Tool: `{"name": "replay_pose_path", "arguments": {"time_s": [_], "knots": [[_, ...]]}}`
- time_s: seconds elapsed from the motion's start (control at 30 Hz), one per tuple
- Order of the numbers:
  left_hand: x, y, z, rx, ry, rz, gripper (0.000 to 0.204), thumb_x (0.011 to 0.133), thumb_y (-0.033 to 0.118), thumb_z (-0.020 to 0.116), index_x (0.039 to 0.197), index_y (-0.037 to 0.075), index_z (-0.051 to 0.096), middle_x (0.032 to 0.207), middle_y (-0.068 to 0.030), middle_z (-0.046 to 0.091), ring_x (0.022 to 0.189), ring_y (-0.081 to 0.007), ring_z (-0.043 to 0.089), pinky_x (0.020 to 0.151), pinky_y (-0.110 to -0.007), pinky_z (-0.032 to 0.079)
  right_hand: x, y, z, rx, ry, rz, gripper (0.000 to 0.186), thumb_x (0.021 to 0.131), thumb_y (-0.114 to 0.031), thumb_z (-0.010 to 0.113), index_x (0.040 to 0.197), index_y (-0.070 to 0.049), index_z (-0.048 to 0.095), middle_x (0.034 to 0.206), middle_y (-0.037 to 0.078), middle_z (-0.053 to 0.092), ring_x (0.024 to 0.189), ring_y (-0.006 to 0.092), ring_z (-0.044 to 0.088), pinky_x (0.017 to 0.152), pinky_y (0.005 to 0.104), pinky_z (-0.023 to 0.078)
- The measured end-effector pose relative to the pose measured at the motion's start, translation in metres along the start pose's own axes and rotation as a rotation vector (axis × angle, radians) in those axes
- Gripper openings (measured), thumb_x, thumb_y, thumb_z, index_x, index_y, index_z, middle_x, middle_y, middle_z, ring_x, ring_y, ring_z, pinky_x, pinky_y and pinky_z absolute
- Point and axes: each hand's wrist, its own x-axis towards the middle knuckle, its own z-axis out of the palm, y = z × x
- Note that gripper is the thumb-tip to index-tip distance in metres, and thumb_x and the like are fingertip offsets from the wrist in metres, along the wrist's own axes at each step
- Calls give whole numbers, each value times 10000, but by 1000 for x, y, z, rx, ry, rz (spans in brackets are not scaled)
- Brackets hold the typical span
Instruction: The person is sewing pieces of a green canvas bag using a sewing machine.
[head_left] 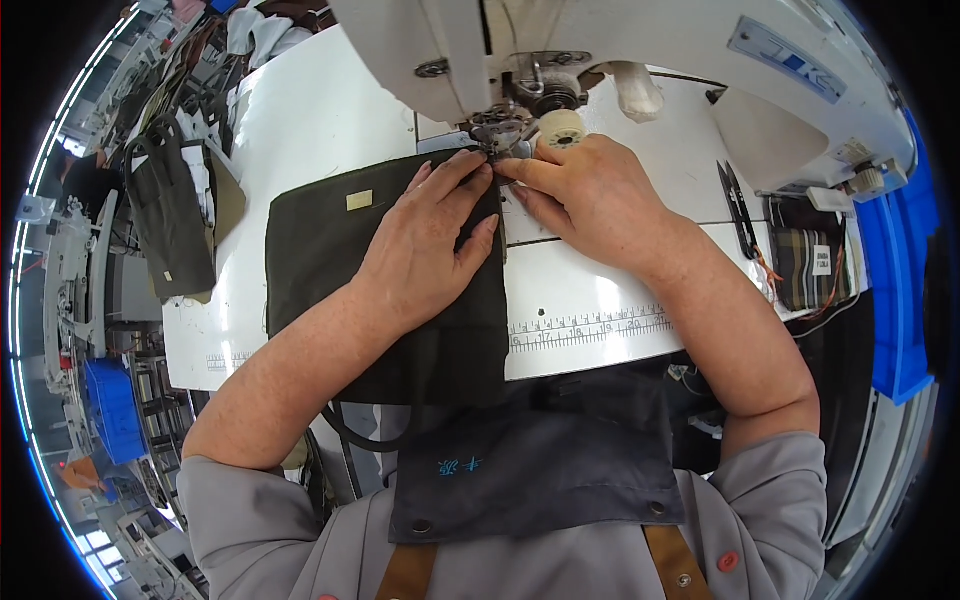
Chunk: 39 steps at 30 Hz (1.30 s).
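A dark green cloth bag [330,250] lies flat on the white sewing table, its top corner under the needle area of a sewing machine [495,130]. A small pale label [359,200] sits on its upper left, and a strap loop [370,430] hangs over the table's near edge. My left hand [430,230] rests on the bag, open, fingers stretched toward the presser foot and thumb apart. Beside the foot, my right hand [595,195] touches the bag's edge with an outstretched index finger. Its thumb is slightly apart; the other fingers are mostly hidden. The stitching point is partly covered by my fingertips.
Black thread snips [738,210] lie at the right, beside folded striped cloth [805,255]. A blue bin [900,290] stands beyond. More dark bags [170,215] hang over the table's left side. A printed ruler [590,328] runs along the near edge.
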Motion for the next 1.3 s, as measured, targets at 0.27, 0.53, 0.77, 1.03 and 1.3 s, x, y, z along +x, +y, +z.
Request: {"name": "replay_pose_path", "arguments": {"time_s": [0.27, 0.53, 0.77, 1.03, 1.3], "knots": [[5, 2, 2, -15, 27, -63, 424, 928, 66, 669, 1322, -86, 624, 1415, -234, 568, 1297, -407, 584, 1087, -426, 493, 2, 6, 16, 2, 62, -19, 218, 869, -206, 722, 1073, -136, 756, 860, 66, 660, 802, 298, 690, 692, 441, 552], [10, -1, 4, -1, 3, -80, 415, 949, 88, 657, 1328, -78, 626, 1417, -242, 579, 1303, -403, 591, 1097, -431, 485, 0, 4, 11, -1, 22, 11, 219, 864, -213, 724, 1069, -148, 765, 859, 56, 656, 769, 282, 691, 675, 423, 554], [7, -6, -2, 4, -22, -63, 459, 958, 154, 673, 1363, -51, 606, 1469, -241, 551, 1353, -402, 551, 1130, -460, 447, 0, 3, 15, 19, 35, 5, 209, 881, -233, 720, 1060, -135, 763, 864, 65, 660, 766, 294, 688, 680, 430, 550], [-26, 35, -39, 47, -339, 13, 907, 827, 601, 763, 1495, 34, 528, 1624, -215, 404, 1550, -434, 299, 1238, -657, 159, -1, 9, 19, 67, 102, -66, 195, 876, -212, 720, 1048, -134, 768, 884, 73, 663, 815, 298, 692, 724, 449, 552], [-43, 46, -37, -53, -297, -31, 551, 890, 197, 779, 1407, 78, 630, 1525, -126, 559, 1458, -344, 481, 1226, -537, 342, -4, 8, 3, 94, 105, -69, 146, 878, -190, 706, 986, -112, 765, 927, 72, 675, 907, 305, 690, 794, 453, 561]]}}
